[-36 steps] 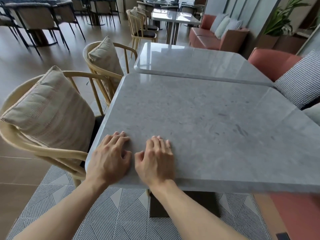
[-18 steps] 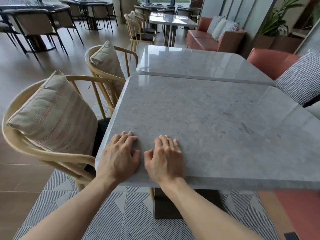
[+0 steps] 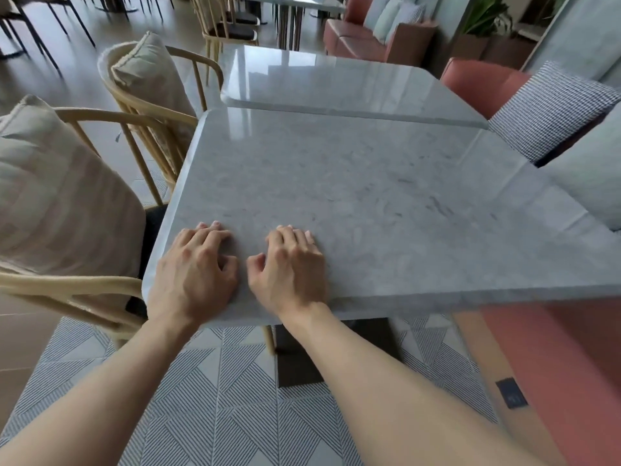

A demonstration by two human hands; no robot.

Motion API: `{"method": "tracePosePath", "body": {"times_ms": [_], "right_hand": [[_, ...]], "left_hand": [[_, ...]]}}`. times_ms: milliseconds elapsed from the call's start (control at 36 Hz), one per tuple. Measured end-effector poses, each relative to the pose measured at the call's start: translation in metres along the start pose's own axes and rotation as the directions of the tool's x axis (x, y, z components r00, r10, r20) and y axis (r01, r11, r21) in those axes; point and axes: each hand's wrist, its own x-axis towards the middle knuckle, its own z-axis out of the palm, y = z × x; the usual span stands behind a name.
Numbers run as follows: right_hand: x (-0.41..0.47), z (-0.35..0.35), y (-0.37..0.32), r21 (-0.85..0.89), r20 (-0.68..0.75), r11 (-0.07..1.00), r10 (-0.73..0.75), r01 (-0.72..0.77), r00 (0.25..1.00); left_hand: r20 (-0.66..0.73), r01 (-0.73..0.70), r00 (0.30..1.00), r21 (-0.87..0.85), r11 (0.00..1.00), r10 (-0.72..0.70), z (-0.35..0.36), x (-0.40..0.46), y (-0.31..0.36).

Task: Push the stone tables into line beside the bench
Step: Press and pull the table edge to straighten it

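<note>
**Both palms flat on the near stone table**

The person leans over the near stone table (image 3: 353, 196), both forearms reaching in from below. The left hand (image 3: 193, 270) lies palm down at the table's near left corner, its heel over the front edge, fingers side by side and curled a little, tips pressing the stone. The right hand (image 3: 290, 264) sits just beside it, also palm down, fingers together, thumb held out toward the left hand without touching it. Neither hand grips anything; they simply bear on the top.

The near table's far edge meets the far stone table (image 3: 336, 85), and the two tops stand at a slight angle to each other, the far one set a bit further right at its left corner. Along the right side runs the red bench (image 3: 477, 82), with a checked cushion (image 3: 551, 112) and a pale cushion (image 3: 591, 183) against the tables' right edges.

On the left, a near wooden chair (image 3: 77, 290) holds a beige cushion (image 3: 57, 203) on its seat; a second wooden chair (image 3: 151, 109) beyond holds another beige cushion (image 3: 151, 68). A dark pedestal base (image 3: 336, 351) stands on the patterned rug (image 3: 208, 398).
</note>
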Motion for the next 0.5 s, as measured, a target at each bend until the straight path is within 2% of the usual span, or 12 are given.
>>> {"method": "tracePosePath", "body": {"times_ms": [167, 389, 444, 500], "right_hand": [[0.001, 0.002, 0.002, -0.011, -0.005, 1.0, -0.025, 0.025, 1.0], [0.004, 0.006, 0.006, -0.015, 0.04, 0.998, -0.054, 0.054, 0.998], [0.003, 0.005, 0.008, 0.021, 0.065, 0.998, -0.062, 0.06, 0.996], [-0.001, 0.002, 0.015, 0.09, 0.089, 0.991, -0.105, 0.097, 0.99]], "left_hand": [[-0.052, 0.009, 0.999, -0.046, 0.999, -0.012, 0.007, 0.0, -0.001], [-0.319, 0.157, 0.935, -0.018, 0.987, -0.154, 0.02, -0.007, -0.005], [-0.294, 0.226, 0.932, 0.014, 0.974, -0.212, 0.025, -0.007, -0.005], [-0.207, 0.275, 0.944, 0.061, 0.96, -0.257, 0.031, -0.011, 0.003]]}}
